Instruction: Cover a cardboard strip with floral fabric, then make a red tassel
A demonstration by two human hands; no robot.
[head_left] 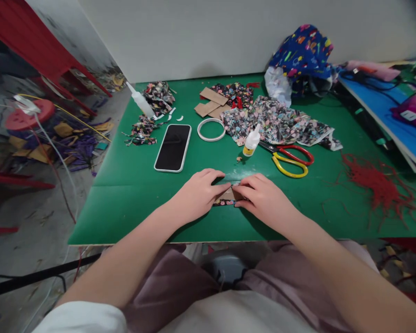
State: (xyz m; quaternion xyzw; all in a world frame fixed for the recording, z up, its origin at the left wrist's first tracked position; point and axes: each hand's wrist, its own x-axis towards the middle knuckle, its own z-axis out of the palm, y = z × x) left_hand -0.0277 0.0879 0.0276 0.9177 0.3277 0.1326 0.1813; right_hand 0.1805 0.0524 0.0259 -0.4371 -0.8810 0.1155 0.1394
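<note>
Close to the table's front edge lies a small brown cardboard piece [226, 194] with a strip of dark floral fabric [224, 202] along its near side. My left hand [200, 193] grips its left end, the thumb and fingers partly hiding it. On the right end, my right hand [265, 198] pinches the cardboard and fabric between thumb and fingers. Beyond my right hand a small white glue bottle [251, 142] with a yellow label stands upright. Scissors [291, 159] with red and yellow handles lie to its right.
A phone [173, 148], a white tape ring [211, 130] and floral cloth [270, 120] lie behind my hands. Cardboard strips [211, 101] and a larger white bottle [141, 102] are farther back. Red threads [377, 180] spread at right, near a blue board [395, 111].
</note>
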